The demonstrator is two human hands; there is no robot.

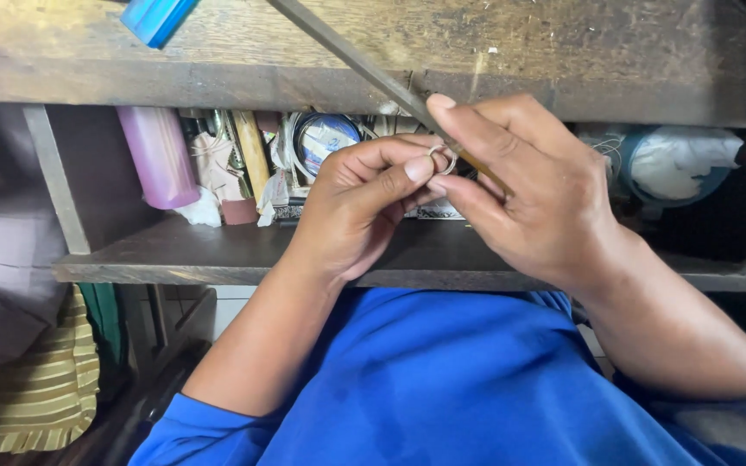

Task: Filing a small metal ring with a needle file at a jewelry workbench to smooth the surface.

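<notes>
Both hands up in front of a wooden worktop [563,52], just below its front edge. Left hand [360,203] has its fingers [416,166] pinched tight on a small metal ring [442,160], thumb and forefinger closed around it, ring held at about shelf height, centre of view. Right hand [537,198] is touching the left at the ring; its fingers wrap a long thin file [364,67] with a brownish handle end, index finger laid along the shaft. File runs diagonally from the upper left, over the worktop edge, down into the right hand; its lower part sits right at the ring, but can't tell if it passes through the ring or just rests against it. Below the worktop, an open shelf [218,255] behind the hands: pink cylindrical bottle [159,155] at left, wooden handle [252,151] upright beside it, coil of wire [325,138] next to that, white cloth scraps in between. Round bluish tin with white cloth [679,164] at the shelf's far right. Blue object [157,17] on the worktop, top left, partly cut off. Person's blue sleeves and shirt [442,388] fill the bottom of the view; striped yellowish fabric [36,388] at lower left.
</notes>
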